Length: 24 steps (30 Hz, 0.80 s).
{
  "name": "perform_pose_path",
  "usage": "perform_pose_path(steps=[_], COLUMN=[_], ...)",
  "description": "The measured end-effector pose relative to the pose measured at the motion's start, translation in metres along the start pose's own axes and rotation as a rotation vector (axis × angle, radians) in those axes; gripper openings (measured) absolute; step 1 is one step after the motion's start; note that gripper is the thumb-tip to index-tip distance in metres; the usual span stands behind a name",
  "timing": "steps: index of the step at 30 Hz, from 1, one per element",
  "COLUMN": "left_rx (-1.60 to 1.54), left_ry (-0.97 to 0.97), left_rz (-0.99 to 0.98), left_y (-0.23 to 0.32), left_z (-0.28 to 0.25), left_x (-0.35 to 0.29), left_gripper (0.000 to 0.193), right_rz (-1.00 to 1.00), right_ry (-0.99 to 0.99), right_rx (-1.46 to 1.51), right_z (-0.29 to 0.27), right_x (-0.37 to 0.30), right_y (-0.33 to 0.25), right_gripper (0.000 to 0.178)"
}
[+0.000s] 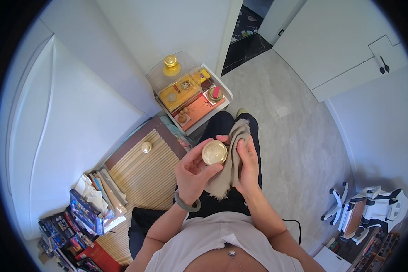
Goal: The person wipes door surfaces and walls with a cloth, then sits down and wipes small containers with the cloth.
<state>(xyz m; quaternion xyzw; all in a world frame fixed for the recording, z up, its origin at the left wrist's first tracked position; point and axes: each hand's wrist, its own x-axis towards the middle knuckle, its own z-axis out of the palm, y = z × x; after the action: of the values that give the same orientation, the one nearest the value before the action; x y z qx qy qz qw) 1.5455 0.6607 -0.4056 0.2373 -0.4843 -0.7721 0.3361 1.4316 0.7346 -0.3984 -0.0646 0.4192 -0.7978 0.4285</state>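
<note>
My left hand (192, 170) grips a round gold-coloured disc (214, 152) by its edge, its flat face turned up toward me. A green bangle (187, 205) circles that wrist. My right hand (248, 165) holds a beige frayed cloth (231, 167) that drapes down beside and under the disc. Both hands are in front of my waist, above my dark trousers.
A clear-lidded display case (186, 88) with a gold round object, small gold pieces and red-orange lining stands on a white stand ahead. A slatted wooden surface (145, 172) with a small round gold piece (146, 147) lies left. Boxes and books (86, 213) crowd the lower left. A white chair (371, 208) stands right.
</note>
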Motion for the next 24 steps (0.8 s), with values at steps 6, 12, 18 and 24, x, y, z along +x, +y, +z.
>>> perform_pose_path(steps=[6, 12, 18, 24], left_rx=[-0.074, -0.149, -0.699, -0.702], left_ry=[0.011, -0.179, -0.164, -0.148], left_rz=[-0.108, -0.076, -0.299, -0.316], left_y=[-0.004, -0.010, -0.019, -0.013], left_z=[-0.007, -0.006, -0.010, -0.011], left_x=[0.002, -0.005, -0.005, -0.006], left_gripper=[0.054, 0.048, 0.048, 0.042], right_rz=[-0.360, -0.250, 0.017, -0.578], right_ry=[-0.293, 0.045, -0.002, -0.295], right_rx=[-0.286, -0.258, 0.087, -0.697], right_z=[-0.005, 0.011, 0.003, 0.004], right_x=[-0.009, -0.005, 0.000, -0.002], right_y=[0.005, 0.004, -0.002, -0.001], right_gripper=[0.025, 0.016, 0.017, 0.018])
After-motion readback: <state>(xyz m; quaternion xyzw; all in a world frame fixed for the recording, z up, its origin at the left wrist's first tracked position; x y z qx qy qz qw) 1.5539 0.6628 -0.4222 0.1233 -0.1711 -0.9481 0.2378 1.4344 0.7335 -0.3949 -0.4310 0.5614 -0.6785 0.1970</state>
